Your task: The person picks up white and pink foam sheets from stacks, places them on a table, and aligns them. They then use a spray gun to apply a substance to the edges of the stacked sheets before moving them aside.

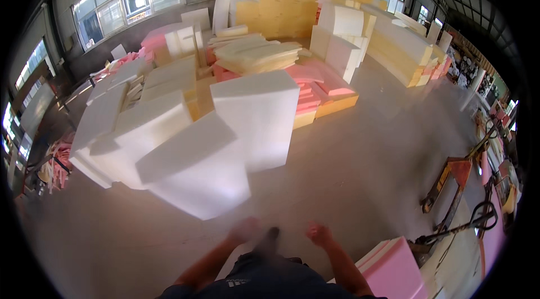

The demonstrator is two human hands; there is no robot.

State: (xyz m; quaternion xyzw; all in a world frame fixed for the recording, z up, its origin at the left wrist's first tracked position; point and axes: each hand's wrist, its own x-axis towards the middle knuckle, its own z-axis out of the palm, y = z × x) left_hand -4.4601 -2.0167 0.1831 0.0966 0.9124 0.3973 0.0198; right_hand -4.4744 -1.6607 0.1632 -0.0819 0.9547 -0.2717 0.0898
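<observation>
My left hand [244, 230] is out over the grey floor in front of my body, smeared by motion, so its fingers cannot be made out. To its right, my right hand [319, 234] hangs over the floor with its fingers curled in, and nothing shows in it. Neither hand touches anything that I can see. Nearest ahead of my left hand, a large white foam block [197, 167] leans at a tilt. Behind it, another big white foam block [256, 116] stands on the floor. One dark shoe [272, 234] shows between my hands.
Pink foam slabs [394, 271] lie close at my lower right. An orange pallet jack [460, 171] stands on the right. Beyond the white blocks are stacked cream foam sheets [256, 54] and pink slabs [332, 80]. Tall yellow foam stacks [287, 12] stand farther back.
</observation>
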